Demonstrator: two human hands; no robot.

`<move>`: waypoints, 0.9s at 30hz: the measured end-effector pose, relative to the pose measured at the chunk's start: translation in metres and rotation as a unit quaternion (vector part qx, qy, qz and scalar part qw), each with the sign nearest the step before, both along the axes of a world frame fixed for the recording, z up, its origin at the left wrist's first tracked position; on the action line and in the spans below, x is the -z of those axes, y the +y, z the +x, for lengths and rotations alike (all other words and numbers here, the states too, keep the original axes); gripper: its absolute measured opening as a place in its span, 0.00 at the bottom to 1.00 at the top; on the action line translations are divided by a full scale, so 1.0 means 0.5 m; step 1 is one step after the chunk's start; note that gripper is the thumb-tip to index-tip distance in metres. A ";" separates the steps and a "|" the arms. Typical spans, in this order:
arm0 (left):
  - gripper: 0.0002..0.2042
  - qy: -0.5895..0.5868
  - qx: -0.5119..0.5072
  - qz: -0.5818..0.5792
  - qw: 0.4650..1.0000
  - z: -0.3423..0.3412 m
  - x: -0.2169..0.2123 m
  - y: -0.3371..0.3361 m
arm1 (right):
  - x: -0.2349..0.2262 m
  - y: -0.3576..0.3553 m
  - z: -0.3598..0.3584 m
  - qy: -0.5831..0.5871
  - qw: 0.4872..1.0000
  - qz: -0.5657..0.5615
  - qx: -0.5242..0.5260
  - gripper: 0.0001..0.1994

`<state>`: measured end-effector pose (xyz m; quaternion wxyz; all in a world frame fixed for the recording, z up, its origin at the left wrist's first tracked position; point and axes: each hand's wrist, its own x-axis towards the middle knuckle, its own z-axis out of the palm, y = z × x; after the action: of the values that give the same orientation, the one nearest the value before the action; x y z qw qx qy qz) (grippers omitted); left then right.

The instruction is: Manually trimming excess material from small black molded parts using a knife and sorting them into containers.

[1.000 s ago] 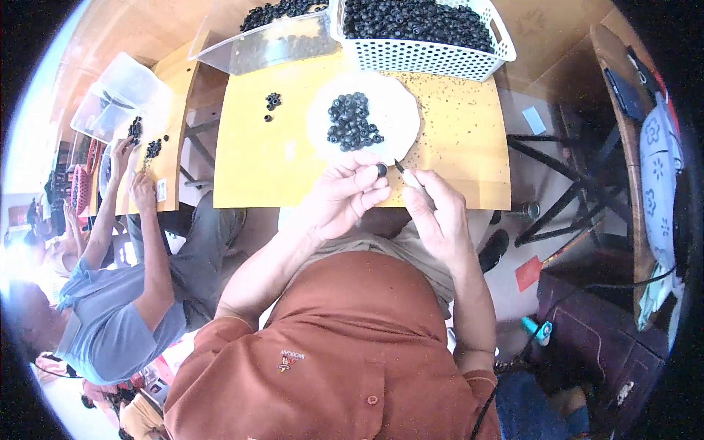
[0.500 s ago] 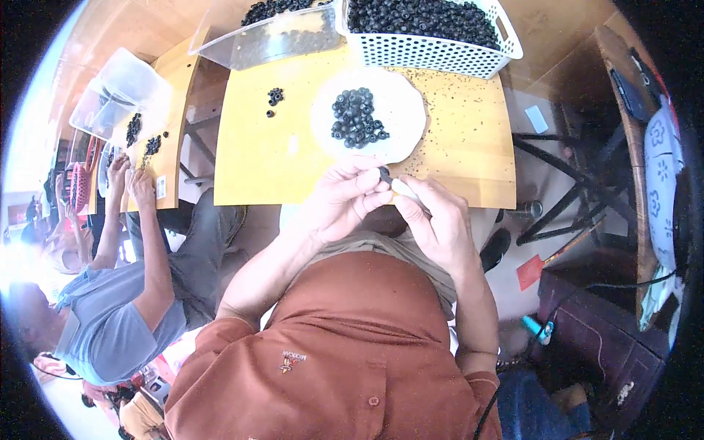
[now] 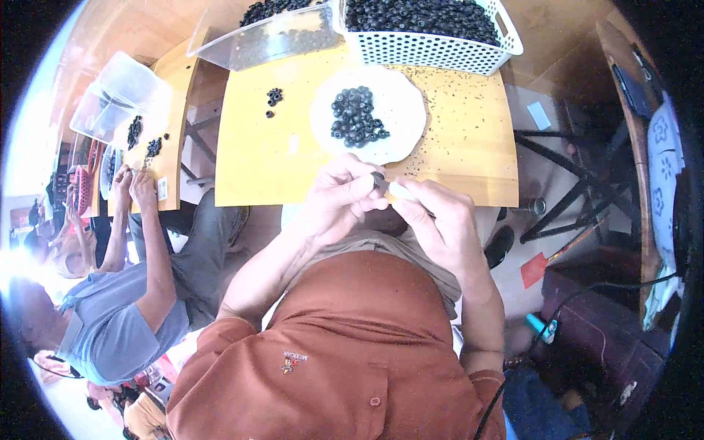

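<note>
Pinched between the fingers of my left hand (image 3: 339, 196) is a small black ring-shaped part (image 3: 378, 180), tilted, just past the table's near edge. My right hand (image 3: 442, 214) closes on a small white-handled tool (image 3: 402, 192) whose tip points at the black part. The tip is too small to make out, and I cannot tell whether it touches. Just beyond my hands a white plate (image 3: 405, 110) lies on the table, with a heap of black ring-shaped parts (image 3: 356, 117) on it.
A white perforated basket (image 3: 433, 53) and a clear plastic bin (image 3: 282, 48), both holding black parts, stand at the far side. Several loose parts (image 3: 274, 96) lie on the wooden table (image 3: 253, 161). Dark crumbs dot its right side. A co-worker (image 3: 128, 323) sits at the left table.
My left hand has shifted slightly left with the black part, which is turned a little differently. My right hand has moved slightly right with the tool.
</note>
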<state>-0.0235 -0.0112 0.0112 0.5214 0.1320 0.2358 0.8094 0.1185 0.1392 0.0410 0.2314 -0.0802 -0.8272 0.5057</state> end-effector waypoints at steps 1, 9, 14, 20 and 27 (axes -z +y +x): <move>0.04 -0.001 0.002 0.000 1.000 0.002 -0.008 -0.004 | 0.004 0.005 -0.002 -0.001 1.000 0.000 0.002 0.11; 0.01 0.074 -0.008 0.025 0.997 -0.006 -0.034 -0.018 | -0.011 0.034 0.005 -0.044 0.993 -0.073 0.085 0.17; 0.02 0.049 -0.019 0.006 0.999 0.001 -0.024 -0.006 | -0.013 0.019 0.004 -0.023 0.997 -0.063 0.048 0.15; 0.03 0.049 0.010 -0.013 0.999 -0.002 0.000 -0.005 | -0.009 0.008 -0.002 0.015 0.999 -0.032 0.000 0.15; 0.04 0.016 0.057 -0.031 0.998 0.011 -0.010 -0.007 | -0.014 -0.003 -0.011 0.050 0.997 -0.026 -0.061 0.12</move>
<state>-0.0179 -0.0149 0.0161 0.5671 0.1417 0.2611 0.7682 0.1131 0.1378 0.0482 0.2389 -0.0097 -0.8047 0.5434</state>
